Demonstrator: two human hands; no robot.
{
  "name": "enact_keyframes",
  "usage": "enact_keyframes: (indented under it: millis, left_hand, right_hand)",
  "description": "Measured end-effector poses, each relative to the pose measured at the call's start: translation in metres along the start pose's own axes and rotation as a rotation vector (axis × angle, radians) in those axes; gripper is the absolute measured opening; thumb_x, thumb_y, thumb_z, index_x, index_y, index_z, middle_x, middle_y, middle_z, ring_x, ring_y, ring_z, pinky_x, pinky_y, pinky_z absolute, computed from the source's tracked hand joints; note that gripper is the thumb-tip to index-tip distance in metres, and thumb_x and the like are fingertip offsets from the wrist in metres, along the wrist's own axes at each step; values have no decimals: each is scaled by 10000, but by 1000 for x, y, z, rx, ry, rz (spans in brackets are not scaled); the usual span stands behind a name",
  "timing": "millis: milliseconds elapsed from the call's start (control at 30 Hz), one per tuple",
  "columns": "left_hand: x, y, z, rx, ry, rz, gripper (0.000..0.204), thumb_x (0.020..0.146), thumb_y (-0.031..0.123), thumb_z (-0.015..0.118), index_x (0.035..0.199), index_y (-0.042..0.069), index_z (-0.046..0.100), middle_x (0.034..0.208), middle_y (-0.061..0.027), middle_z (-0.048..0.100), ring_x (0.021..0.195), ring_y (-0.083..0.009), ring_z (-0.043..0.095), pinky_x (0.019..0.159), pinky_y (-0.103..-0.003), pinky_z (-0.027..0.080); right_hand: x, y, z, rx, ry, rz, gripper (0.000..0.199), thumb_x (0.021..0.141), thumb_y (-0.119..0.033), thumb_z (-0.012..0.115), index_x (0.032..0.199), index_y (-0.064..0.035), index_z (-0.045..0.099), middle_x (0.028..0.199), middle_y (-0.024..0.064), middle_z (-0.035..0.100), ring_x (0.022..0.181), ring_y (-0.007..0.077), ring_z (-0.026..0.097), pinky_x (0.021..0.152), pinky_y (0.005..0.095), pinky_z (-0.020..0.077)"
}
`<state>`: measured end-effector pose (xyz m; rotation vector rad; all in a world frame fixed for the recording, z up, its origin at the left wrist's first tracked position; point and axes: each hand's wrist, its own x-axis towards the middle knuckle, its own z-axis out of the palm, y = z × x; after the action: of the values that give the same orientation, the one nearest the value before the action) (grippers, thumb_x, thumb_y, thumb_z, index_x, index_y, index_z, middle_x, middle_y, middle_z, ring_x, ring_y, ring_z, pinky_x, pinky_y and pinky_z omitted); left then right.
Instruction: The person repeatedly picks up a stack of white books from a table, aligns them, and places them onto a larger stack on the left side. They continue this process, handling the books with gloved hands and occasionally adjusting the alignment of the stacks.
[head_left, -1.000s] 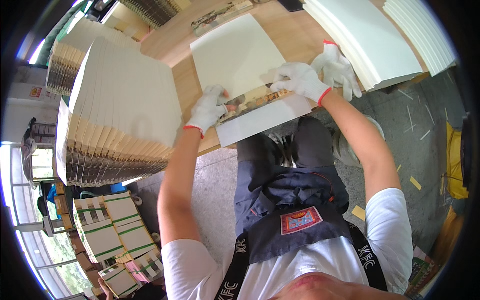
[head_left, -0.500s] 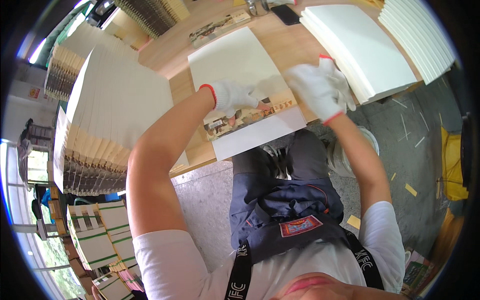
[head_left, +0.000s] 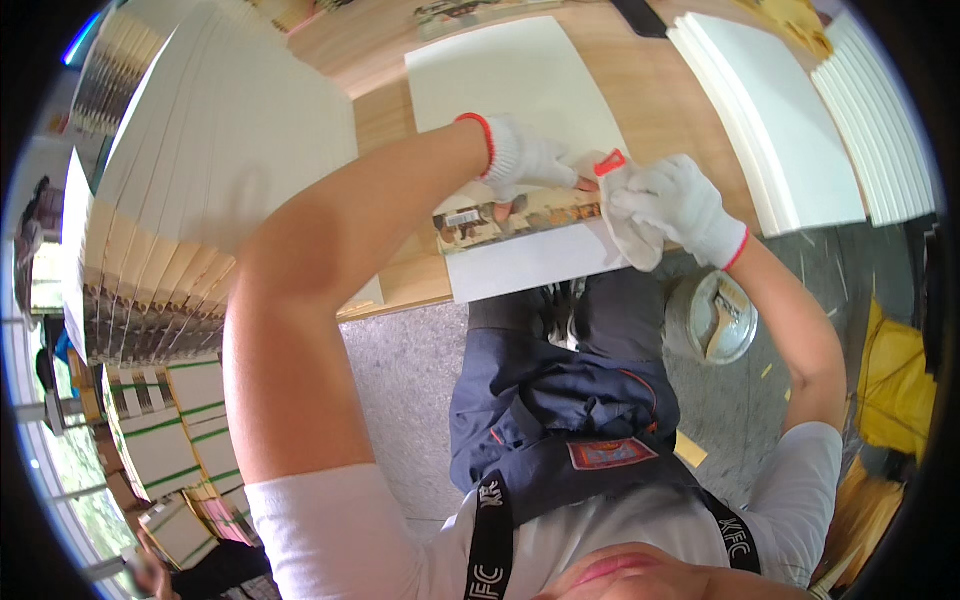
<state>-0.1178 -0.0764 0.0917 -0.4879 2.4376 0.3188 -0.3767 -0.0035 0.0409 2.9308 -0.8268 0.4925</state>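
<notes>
A cream-white sheet [head_left: 510,80] lies on the wooden table in front of me, with a printed, picture-covered strip [head_left: 500,222] along its near end. From beneath that end a plain white sheet [head_left: 540,262] juts toward my lap. My left hand [head_left: 528,165], in a white knit glove with bare fingertips, presses on the strip with fingers apart. Bunched in my gloved right hand [head_left: 685,205] is a loose white glove [head_left: 628,225] with a red cuff, touching the strip's right end.
On the left stands a long row of stacked pages [head_left: 240,130]. White paper stacks [head_left: 770,120] lie at the right, near a dark phone [head_left: 640,15]. A bucket with a brush [head_left: 715,318] sits on the floor, left of a yellow bag [head_left: 890,370].
My right hand, blurred earlier beside the sheet, now brings the loose glove onto the strip's right end. My left hand still presses the strip. The whole view has shifted, revealing the bucket's inside.
</notes>
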Motion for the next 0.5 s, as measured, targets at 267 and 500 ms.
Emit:
enact_keyframes:
  millis: [267,500]
  left_hand:
    - [7,18,-31,-293,-35,-331,937,710,300,849,1524,241,390,1449,-99,495,1287,-308,537,1027,-438,479]
    - [-4,-3,8,38,-15,-102,877,813,208,770,1515,499,332,1474,-107,480,1303,-330,525,1038,-460,472]
  right_hand:
    - [102,-108,79,-40,165,-56,246,808,-233,637,1048,-195,673,951,-17,633,846,203,637,674,376,516]
    - [122,-126,91,116,68,-115,246,816,-249,637,1053,-208,688,1018,-22,634,912,205,657,752,364,550]
